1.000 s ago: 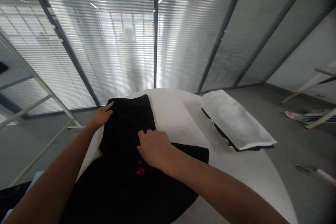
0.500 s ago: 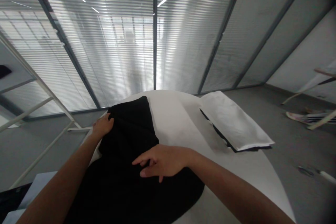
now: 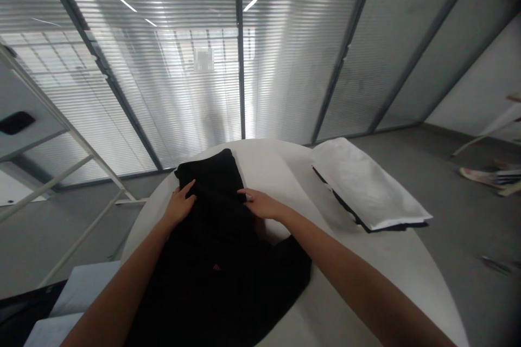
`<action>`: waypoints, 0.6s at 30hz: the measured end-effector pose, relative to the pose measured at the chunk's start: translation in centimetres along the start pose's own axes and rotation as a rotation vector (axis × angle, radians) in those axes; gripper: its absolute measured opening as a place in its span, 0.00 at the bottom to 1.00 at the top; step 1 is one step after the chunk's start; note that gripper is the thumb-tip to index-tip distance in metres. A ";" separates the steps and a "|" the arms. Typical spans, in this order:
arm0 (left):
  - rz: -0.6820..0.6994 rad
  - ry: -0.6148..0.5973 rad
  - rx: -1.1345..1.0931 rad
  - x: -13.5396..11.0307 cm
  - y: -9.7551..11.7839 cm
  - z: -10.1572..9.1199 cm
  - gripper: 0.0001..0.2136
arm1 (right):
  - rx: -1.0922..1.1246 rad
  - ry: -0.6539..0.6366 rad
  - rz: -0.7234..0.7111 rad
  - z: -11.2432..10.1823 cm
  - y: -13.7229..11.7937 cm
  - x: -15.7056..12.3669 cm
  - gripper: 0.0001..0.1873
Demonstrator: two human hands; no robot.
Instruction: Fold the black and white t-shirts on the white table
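One black garment (image 3: 228, 293) lies at seven o'clock in view on white counter (image 3: 268, 165), left hand (image 3: 179, 207) at its eleven, grip loosely spread; right hand (image 3: 262, 205) at one, grip touching edge, pinch unclear.

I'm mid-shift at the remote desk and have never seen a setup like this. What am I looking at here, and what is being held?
There is no machine here: the grips are a person's two bare hands. The view comes from a camera worn on that person's head, looking forward and down, so the forearms enter from the bottom.

On a white table with a rounded edge lies a rumpled black cloth with a small pink print. To its right, a flat white fabric rectangle lies over a dark layer.

The left grip rests at the black cloth's left side; the right grip is at its right edge. Whether either is pinching the fabric is too unclear to tell.
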State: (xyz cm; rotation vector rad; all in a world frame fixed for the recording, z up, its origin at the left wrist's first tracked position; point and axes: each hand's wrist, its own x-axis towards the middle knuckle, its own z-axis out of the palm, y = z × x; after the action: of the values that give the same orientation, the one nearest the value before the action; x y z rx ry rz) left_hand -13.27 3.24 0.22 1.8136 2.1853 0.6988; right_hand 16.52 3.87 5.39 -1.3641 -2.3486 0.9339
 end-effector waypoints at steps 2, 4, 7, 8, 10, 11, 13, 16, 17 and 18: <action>0.013 -0.003 -0.024 0.1 0.6 0.3 0.27 | -0.005 -0.074 -0.046 0.7 -0.1 0.5 0.19; 0.013 -0.008 -0.033 0.1 1.3 0.6 0.28 | -0.080 -0.101 -0.093 1.0 -0.4 0.5 0.15; 0.007 -0.041 -0.065 -0.4 2.7 1.1 0.29 | -0.248 -0.016 -0.150 0.3 -0.1 -0.7 0.15; 0.020 -0.056 -0.077 -0.6 3.3 1.4 0.30 | -0.289 0.017 -0.145 -0.3 0.2 -1.4 0.15; 0.068 -0.082 -0.094 -1.1 4.6 2.0 0.31 | -0.325 0.042 -0.086 -1.8 1.1 -2.8 0.17; 0.093 -0.091 -0.100 -1.2 5.2 2.4 0.31 | -0.329 0.042 -0.050 -2.7 1.6 -3.5 0.17; 0.130 -0.107 -0.113 -0.9 6.5 3.4 0.33 | -0.336 0.013 -0.002 -4.7 2.7 -4.3 0.18; 0.177 -0.174 -0.147 1.6 8.2 4.8 0.34 | -0.371 0.001 0.053 -7.4 4.4 -3.6 0.19; 0.189 -0.199 -0.163 3.0 8.8 5.2 0.35 | -0.394 0.017 0.079 -8.1 4.9 -2.9 0.19; 0.197 -0.224 -0.181 4.4 9.4 5.5 0.35 | -0.420 0.042 0.109 -8.8 5.5 -2.0 0.19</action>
State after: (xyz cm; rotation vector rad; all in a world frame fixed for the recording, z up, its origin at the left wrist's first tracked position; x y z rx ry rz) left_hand -3.62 9.91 0.66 1.9254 1.7621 0.6707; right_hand 25.88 7.59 8.64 -1.6563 -2.5548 0.4420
